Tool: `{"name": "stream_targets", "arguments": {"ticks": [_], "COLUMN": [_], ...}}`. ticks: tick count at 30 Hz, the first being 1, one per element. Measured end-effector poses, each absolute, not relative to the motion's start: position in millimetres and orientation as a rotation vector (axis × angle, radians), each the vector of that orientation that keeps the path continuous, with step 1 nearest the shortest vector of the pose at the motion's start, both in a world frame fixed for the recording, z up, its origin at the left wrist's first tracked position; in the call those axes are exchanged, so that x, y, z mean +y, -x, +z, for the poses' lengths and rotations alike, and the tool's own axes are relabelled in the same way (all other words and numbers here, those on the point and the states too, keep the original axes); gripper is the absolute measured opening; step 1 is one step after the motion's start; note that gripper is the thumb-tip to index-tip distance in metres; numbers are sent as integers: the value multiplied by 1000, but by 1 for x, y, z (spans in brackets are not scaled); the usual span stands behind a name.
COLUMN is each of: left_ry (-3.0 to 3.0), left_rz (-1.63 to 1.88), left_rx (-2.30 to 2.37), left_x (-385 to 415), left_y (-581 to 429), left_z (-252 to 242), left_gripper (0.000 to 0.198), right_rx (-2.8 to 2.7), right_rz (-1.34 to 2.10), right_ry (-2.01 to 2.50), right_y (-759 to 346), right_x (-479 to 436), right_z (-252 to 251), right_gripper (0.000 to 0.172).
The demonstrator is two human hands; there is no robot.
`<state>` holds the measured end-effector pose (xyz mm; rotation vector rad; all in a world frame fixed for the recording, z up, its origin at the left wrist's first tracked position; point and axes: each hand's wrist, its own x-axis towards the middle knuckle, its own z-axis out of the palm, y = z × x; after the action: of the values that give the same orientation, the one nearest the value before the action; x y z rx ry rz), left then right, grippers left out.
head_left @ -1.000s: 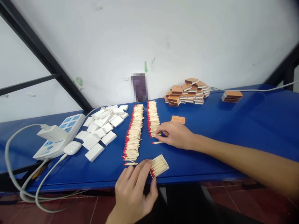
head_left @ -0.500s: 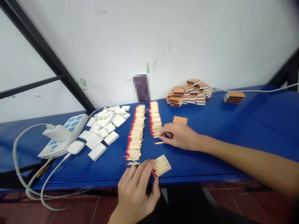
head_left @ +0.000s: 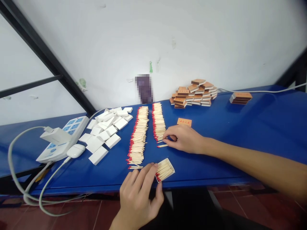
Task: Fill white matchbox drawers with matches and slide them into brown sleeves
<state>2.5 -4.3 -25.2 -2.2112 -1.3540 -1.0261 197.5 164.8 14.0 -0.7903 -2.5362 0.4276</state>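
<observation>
Near the table's front edge, my left hand (head_left: 140,190) grips a small white matchbox tray (head_left: 173,168) between thumb and fingers. Inside lie several red-tipped matches (head_left: 165,170), heads toward the left. My right hand (head_left: 183,139) is closed in a pinch at the lower end of the right row of matches (head_left: 158,119), its fingertips on a match (head_left: 160,141). Just below, a single match (head_left: 162,146) reaches partly under those fingers. A longer row of matches (head_left: 138,134) lies to the left. Behind my right hand is an orange matchbox sleeve (head_left: 184,122), partly covered.
White matchbox trays (head_left: 104,127) are heaped at left, beside a power strip (head_left: 64,139) with a charger, cables and a white earphone case (head_left: 76,150). Orange matchboxes (head_left: 195,94) pile up against the wall; a small stack (head_left: 240,98) stands farther right. A blurred dark object (head_left: 145,88) leans there.
Both hands hold nearly the same positions. The view has shifted slightly, and a bit more of a match shows by my right fingertips.
</observation>
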Motion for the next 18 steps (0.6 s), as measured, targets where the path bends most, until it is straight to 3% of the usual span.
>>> {"name": "stream_targets", "arguments": {"ticks": [18], "left_ry": [2204], "left_rz": [-1033], "left_rx": [-1340], "left_x": [-4], "left_y": [-4], "left_z": [-24], "left_gripper": [30], "right_rx": [-2508], "right_rz": [535], "right_ry": [768], "right_y": [-199], "right_x": [159], "right_z": [20], "right_gripper": [11]}}
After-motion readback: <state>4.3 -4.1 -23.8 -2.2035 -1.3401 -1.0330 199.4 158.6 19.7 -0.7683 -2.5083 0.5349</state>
